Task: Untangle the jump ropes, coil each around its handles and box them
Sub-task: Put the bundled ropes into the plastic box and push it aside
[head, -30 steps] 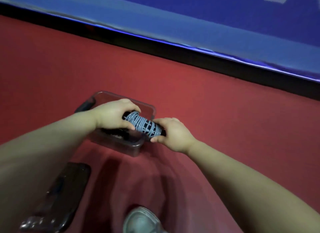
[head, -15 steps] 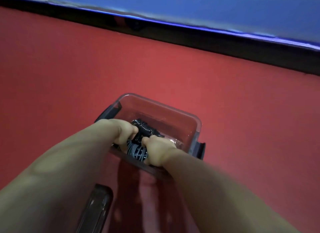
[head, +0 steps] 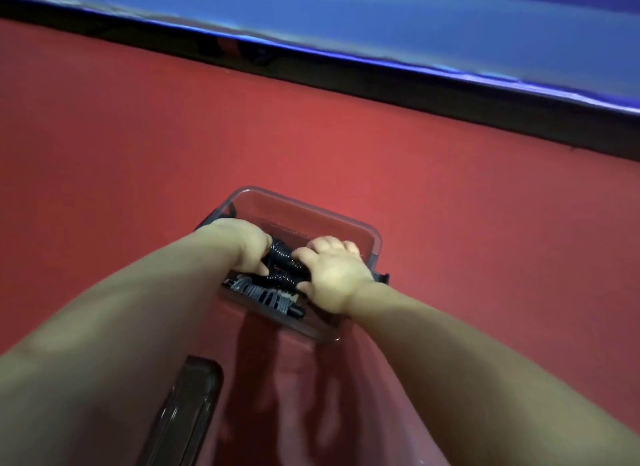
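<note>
In the middle of the frame a clear box stands on the red floor, and both hands are inside it. The left hand and the right hand each grip one end of a black coiled rope, which lies just above a grey coiled rope at the near wall. A dark lid lies at lower left, and a blue mat crosses the top.

Surfaces: rectangular clear box smooth glossy transparent plastic; black coiled jump rope in ridged windings with a slight sheen, probably plastic-coated (view blurred); red floor matt and even; blue padded strip glossy, wrinkled; dark translucent lid smooth glossy plastic.
</note>
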A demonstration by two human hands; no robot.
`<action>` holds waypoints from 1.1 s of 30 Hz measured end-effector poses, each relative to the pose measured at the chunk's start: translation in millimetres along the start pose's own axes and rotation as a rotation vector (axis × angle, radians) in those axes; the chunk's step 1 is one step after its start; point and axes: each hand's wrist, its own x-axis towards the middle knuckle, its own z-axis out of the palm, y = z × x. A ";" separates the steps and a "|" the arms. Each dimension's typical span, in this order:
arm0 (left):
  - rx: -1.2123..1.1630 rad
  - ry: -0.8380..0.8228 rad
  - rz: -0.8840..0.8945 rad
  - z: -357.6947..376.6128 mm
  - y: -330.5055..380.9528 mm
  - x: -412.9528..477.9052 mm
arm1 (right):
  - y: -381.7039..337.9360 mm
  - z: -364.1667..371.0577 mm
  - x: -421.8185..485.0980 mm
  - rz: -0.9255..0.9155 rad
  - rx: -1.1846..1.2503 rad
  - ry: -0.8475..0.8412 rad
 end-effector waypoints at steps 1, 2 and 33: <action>0.006 0.036 0.006 -6.2 2.1 -9.6 | 5.3 -9.0 -9.8 0.005 -0.020 0.029; 0.012 0.068 0.011 -12.2 5.2 -19.9 | 11.3 -17.6 -21.4 0.021 -0.038 0.051; 0.138 0.257 0.720 24.9 510.0 -183.0 | 204.9 119.4 -524.7 1.070 0.249 -0.294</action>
